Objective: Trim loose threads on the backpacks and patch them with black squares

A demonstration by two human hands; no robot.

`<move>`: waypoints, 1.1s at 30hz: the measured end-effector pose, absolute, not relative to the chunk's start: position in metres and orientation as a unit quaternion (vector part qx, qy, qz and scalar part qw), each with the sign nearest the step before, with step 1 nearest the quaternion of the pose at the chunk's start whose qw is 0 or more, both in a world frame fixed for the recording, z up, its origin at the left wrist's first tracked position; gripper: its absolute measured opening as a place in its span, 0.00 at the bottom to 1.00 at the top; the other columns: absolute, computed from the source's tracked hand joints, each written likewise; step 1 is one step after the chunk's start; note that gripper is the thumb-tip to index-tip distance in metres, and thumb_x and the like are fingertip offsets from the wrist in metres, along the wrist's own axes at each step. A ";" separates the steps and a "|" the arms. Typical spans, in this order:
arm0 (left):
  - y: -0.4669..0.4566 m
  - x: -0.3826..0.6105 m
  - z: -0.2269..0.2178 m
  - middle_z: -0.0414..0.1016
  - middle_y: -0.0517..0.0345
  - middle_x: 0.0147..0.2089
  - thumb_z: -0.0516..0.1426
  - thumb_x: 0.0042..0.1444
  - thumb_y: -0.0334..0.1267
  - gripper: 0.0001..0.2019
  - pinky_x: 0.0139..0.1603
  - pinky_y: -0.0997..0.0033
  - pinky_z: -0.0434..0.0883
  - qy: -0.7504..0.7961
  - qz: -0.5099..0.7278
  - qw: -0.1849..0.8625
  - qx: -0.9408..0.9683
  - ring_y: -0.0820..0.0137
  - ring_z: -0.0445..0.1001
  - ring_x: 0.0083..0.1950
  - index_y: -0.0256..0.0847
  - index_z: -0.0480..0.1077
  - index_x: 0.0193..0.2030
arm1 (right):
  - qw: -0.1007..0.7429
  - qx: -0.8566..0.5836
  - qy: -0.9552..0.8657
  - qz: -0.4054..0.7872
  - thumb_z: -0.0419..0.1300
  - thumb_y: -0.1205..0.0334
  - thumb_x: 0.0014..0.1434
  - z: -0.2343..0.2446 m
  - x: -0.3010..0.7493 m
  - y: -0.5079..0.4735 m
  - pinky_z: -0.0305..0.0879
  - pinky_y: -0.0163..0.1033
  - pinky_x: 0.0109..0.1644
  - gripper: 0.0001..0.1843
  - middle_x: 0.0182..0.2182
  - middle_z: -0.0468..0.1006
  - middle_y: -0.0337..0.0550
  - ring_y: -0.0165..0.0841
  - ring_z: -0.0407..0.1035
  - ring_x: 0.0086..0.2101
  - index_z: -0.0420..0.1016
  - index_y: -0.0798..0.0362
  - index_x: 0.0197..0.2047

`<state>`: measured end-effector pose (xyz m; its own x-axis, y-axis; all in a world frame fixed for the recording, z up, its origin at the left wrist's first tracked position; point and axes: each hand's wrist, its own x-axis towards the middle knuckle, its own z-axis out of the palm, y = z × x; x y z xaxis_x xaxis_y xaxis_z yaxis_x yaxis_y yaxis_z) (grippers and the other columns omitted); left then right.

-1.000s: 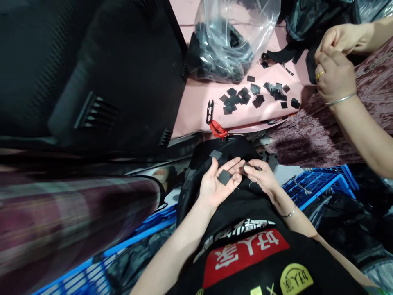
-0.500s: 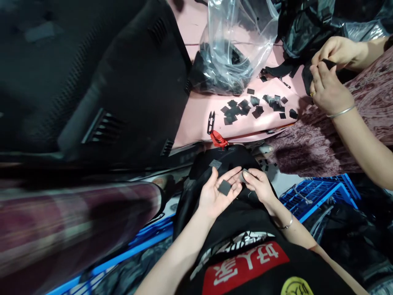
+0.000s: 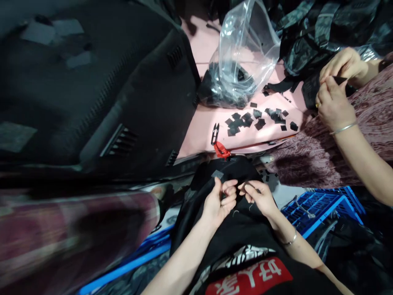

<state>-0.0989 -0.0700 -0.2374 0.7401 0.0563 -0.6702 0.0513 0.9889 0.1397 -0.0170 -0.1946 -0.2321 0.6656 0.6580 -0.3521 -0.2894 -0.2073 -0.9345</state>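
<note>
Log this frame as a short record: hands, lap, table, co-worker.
Left hand: fingers curled, contents mostly hidden
Right hand: pinching small, flat dark piece
Lap: small grey patch on black cloth
Pink tabletop: scattered small black squares, black snips, clear plastic bag
Co-worker's hands: holding black material

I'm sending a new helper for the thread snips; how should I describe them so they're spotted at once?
Find the pink work surface, upper centre. Near its front edge, left of the scattered small black squares, lie the black thread snips, slim blades pointing away from the wearer. The bright red strip at their handle end sets them apart from the squares.
</note>
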 end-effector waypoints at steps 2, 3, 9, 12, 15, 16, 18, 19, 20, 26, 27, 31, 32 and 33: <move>-0.065 -0.089 -0.243 0.51 0.69 0.15 0.51 0.56 0.51 0.21 0.10 0.85 0.47 0.402 0.038 0.900 0.163 0.84 0.46 0.12 0.32 0.69 0.28 | 0.615 -0.680 -0.119 0.382 0.57 0.52 0.54 -0.234 -0.017 -0.194 0.48 0.30 0.19 0.15 0.22 0.72 0.40 0.21 0.55 0.17 0.74 0.57 0.33; -0.061 -0.082 -0.245 0.49 0.70 0.15 0.52 0.54 0.52 0.21 0.11 0.85 0.47 0.418 0.063 0.882 0.210 0.84 0.48 0.12 0.33 0.69 0.27 | 0.620 -0.677 -0.107 0.382 0.58 0.51 0.53 -0.236 -0.017 -0.195 0.46 0.30 0.19 0.15 0.20 0.71 0.39 0.21 0.53 0.16 0.74 0.57 0.31; -0.017 -0.019 -0.235 0.67 0.57 0.24 0.50 0.59 0.45 0.17 0.20 0.80 0.68 0.420 0.067 0.875 0.231 0.79 0.65 0.20 0.31 0.68 0.31 | 0.716 -0.601 0.031 0.353 0.62 0.48 0.49 -0.252 -0.011 -0.198 0.37 0.31 0.17 0.22 0.11 0.53 0.29 0.19 0.44 0.13 0.58 0.54 0.18; -0.001 0.002 -0.232 0.72 0.48 0.31 0.47 0.61 0.40 0.15 0.31 0.72 0.75 0.418 0.046 0.883 0.207 0.73 0.73 0.29 0.29 0.68 0.35 | 0.718 -0.597 0.045 0.355 0.61 0.46 0.50 -0.259 -0.006 -0.201 0.39 0.31 0.18 0.21 0.15 0.60 0.33 0.20 0.49 0.14 0.63 0.55 0.21; 0.009 0.011 -0.234 0.73 0.43 0.36 0.47 0.61 0.37 0.14 0.37 0.69 0.76 0.390 0.034 0.903 0.179 0.68 0.76 0.36 0.27 0.67 0.39 | 0.696 -0.619 0.029 0.362 0.60 0.46 0.50 -0.265 -0.001 -0.203 0.42 0.31 0.18 0.20 0.24 0.71 0.42 0.21 0.55 0.16 0.72 0.57 0.32; 0.012 0.011 -0.235 0.73 0.40 0.39 0.47 0.61 0.39 0.15 0.38 0.68 0.76 0.375 0.033 0.912 0.164 0.66 0.76 0.39 0.26 0.67 0.42 | 0.689 -0.626 0.024 0.364 0.61 0.46 0.50 -0.265 0.001 -0.203 0.43 0.30 0.18 0.20 0.25 0.73 0.43 0.21 0.55 0.16 0.73 0.57 0.35; 0.017 0.011 -0.236 0.72 0.32 0.45 0.46 0.60 0.45 0.22 0.42 0.63 0.76 0.343 0.035 0.930 0.129 0.59 0.74 0.46 0.23 0.64 0.48 | 0.676 -0.637 0.014 0.370 0.62 0.48 0.49 -0.263 0.005 -0.202 0.45 0.31 0.18 0.19 0.25 0.74 0.43 0.21 0.54 0.16 0.74 0.56 0.34; 0.019 0.010 -0.236 0.70 0.29 0.48 0.46 0.60 0.48 0.26 0.44 0.61 0.75 0.327 0.037 0.938 0.112 0.56 0.72 0.50 0.22 0.62 0.52 | 0.670 -0.641 0.006 0.375 0.62 0.49 0.49 -0.260 0.007 -0.201 0.47 0.31 0.18 0.17 0.25 0.74 0.43 0.22 0.55 0.16 0.74 0.56 0.34; 0.021 0.009 -0.235 0.68 0.26 0.50 0.46 0.59 0.49 0.29 0.46 0.60 0.74 0.314 0.040 0.944 0.097 0.53 0.69 0.53 0.20 0.59 0.54 | 0.663 -0.644 -0.003 0.382 0.61 0.50 0.51 -0.255 0.009 -0.200 0.50 0.31 0.18 0.16 0.27 0.74 0.43 0.23 0.58 0.17 0.74 0.55 0.34; 0.028 0.005 -0.233 0.70 0.29 0.50 0.47 0.57 0.26 0.18 0.49 0.67 0.72 0.295 0.040 0.946 0.130 0.57 0.68 0.55 0.20 0.60 0.54 | 0.654 -0.644 -0.037 0.396 0.54 0.59 0.60 -0.209 0.032 -0.190 0.69 0.40 0.41 0.14 0.46 0.70 0.46 0.32 0.67 0.41 0.67 0.54 0.48; 0.029 0.006 -0.236 0.72 0.31 0.48 0.48 0.55 0.23 0.16 0.47 0.69 0.73 0.306 0.048 0.936 0.164 0.58 0.70 0.52 0.21 0.63 0.51 | 0.655 -0.644 -0.041 0.394 0.54 0.59 0.60 -0.199 0.044 -0.189 0.69 0.42 0.42 0.13 0.47 0.69 0.46 0.33 0.67 0.42 0.67 0.53 0.48; 0.032 0.016 -0.256 0.77 0.41 0.37 0.54 0.53 0.25 0.07 0.38 0.73 0.74 0.378 0.112 0.849 0.353 0.65 0.77 0.36 0.27 0.71 0.37 | 0.672 -0.641 -0.056 0.367 0.54 0.59 0.60 -0.149 0.118 -0.192 0.69 0.38 0.39 0.12 0.44 0.70 0.45 0.31 0.68 0.39 0.68 0.52 0.46; 0.034 0.020 -0.262 0.78 0.45 0.35 0.55 0.52 0.27 0.06 0.37 0.72 0.74 0.391 0.129 0.819 0.399 0.66 0.77 0.33 0.30 0.72 0.36 | 0.677 -0.640 -0.058 0.358 0.54 0.58 0.60 -0.134 0.140 -0.195 0.69 0.36 0.36 0.12 0.43 0.71 0.45 0.29 0.68 0.36 0.68 0.52 0.46; 0.037 0.023 -0.269 0.77 0.49 0.32 0.56 0.51 0.28 0.05 0.38 0.71 0.74 0.401 0.149 0.786 0.447 0.67 0.77 0.32 0.33 0.73 0.35 | 0.684 -0.638 -0.063 0.348 0.55 0.59 0.60 -0.120 0.160 -0.198 0.69 0.34 0.32 0.11 0.40 0.73 0.44 0.28 0.68 0.33 0.69 0.52 0.45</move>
<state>0.0230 0.0370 -0.2688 0.6344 0.5929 -0.4961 0.1231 0.5560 0.8220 0.1604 -0.1984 -0.1198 0.7495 0.5561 -0.3592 -0.3965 -0.0575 -0.9162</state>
